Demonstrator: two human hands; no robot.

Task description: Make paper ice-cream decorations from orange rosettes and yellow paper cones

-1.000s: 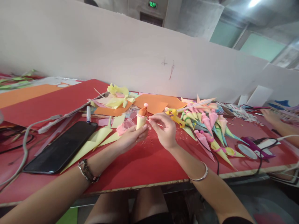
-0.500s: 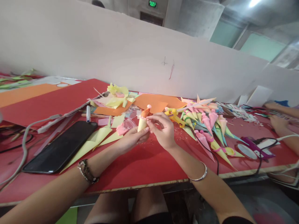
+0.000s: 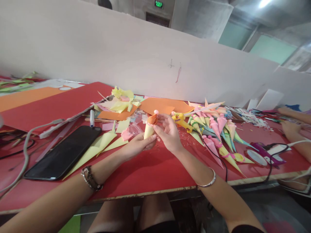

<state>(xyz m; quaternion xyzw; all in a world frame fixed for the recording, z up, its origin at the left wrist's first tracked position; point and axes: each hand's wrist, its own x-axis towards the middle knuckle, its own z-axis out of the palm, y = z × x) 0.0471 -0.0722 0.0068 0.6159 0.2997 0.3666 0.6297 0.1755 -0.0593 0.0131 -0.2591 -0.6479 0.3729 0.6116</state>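
Note:
A yellow paper cone (image 3: 148, 132) with an orange top (image 3: 152, 120), a pink ball on its tip and a pink band round its rim is held over the red table. My left hand (image 3: 142, 142) is closed round its lower part, thumb across the front. At the upper right side of the cone, the thumb and fingers of my right hand (image 3: 170, 132) are bent against the pink band and orange top. A lump of pink clay-like material (image 3: 126, 134) in clear plastic lies just left of the cone. Behind my right hand is a yellow glue gun (image 3: 181, 119).
Several finished-looking paper cones (image 3: 220, 126) are heaped on the right, near a cable and a purple tape holder (image 3: 270, 154). A black phone (image 3: 64, 152) and yellow paper sheets (image 3: 94, 149) lie left. A co-worker's hands (image 3: 290, 124) are at far right.
The cone has turned slightly and its orange top shows more fully. My right hand's fingers have shifted up along the cone's right side; my left hand keeps its hold.

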